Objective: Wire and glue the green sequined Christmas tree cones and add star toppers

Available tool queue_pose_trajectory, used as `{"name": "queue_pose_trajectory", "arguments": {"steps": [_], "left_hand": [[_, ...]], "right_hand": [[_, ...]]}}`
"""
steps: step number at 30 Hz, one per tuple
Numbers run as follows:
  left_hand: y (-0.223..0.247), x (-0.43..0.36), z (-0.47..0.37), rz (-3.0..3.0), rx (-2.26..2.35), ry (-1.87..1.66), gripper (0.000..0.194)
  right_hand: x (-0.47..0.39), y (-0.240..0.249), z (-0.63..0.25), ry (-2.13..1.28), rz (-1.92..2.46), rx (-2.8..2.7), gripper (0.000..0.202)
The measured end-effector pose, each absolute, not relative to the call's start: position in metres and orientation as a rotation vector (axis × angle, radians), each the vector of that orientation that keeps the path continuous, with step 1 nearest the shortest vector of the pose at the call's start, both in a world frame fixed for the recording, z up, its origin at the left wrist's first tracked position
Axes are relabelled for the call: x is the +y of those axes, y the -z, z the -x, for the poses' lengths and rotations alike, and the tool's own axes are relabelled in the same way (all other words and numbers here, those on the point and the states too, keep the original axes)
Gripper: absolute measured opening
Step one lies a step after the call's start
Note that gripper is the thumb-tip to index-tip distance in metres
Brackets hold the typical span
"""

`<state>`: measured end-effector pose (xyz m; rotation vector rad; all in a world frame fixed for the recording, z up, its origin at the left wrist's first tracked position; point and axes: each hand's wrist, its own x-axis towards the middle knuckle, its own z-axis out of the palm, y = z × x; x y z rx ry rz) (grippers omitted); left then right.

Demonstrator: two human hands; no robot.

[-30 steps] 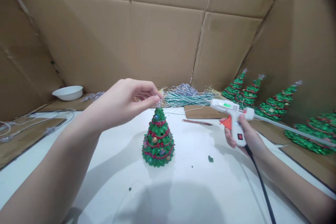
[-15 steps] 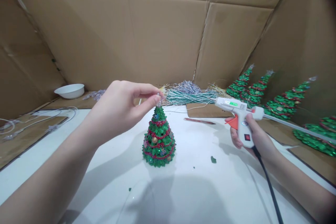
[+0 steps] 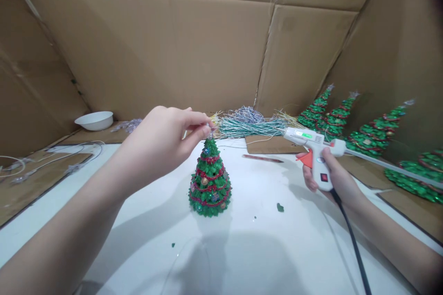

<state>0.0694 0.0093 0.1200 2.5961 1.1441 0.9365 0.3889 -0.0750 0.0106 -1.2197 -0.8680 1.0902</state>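
A small decorated Christmas tree [image 3: 210, 184] stands upright on the white table, wound with red garland and dotted with baubles. My left hand [image 3: 166, 143] pinches the clear star topper [image 3: 211, 132] at its tip; the fingers hide most of the star. Off to the right, my right hand [image 3: 334, 173] is wrapped round the handle of a white glue gun [image 3: 316, 156]. The gun's nozzle points left, its orange trigger faces the tree, and a long glue stick [image 3: 391, 165] sticks out of the back.
Several finished-looking trees [image 3: 377, 129] line the right side. Bundles of green and white wire [image 3: 252, 127] lie at the back, near a pencil [image 3: 263, 158]. A white bowl [image 3: 94, 121] and string lights [image 3: 69, 156] are at left. Green scraps [image 3: 280, 207] dot the white table [image 3: 263, 262].
The view has shifted slightly. My left hand stays pinched at the treetop, and my right hand still holds the glue gun in nearly the same place.
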Motion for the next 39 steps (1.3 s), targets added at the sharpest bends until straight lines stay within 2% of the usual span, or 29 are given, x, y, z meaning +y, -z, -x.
{"name": "queue_pose_trajectory", "arguments": {"steps": [3,8,18,39], "left_hand": [[-0.131,0.015,-0.067,-2.81,1.137,-0.757,0.029],[-0.137,0.022,-0.065,-2.708,1.042,-0.552,0.033],[-0.092,0.006,-0.088,-2.34,0.894,-1.079,0.037],[-0.088,0.007,-0.102,-2.284,0.976,-1.203,0.033]], "right_hand": [[-0.076,-0.011,-0.39,-1.092,1.19,-0.871,0.043],[-0.077,-0.01,-0.39,-1.115,1.192,-0.865,0.041],[-0.077,-0.009,-0.39,-1.14,1.142,-0.837,0.038],[-0.067,0.007,-0.396,-1.117,1.272,-0.718,0.045]]}}
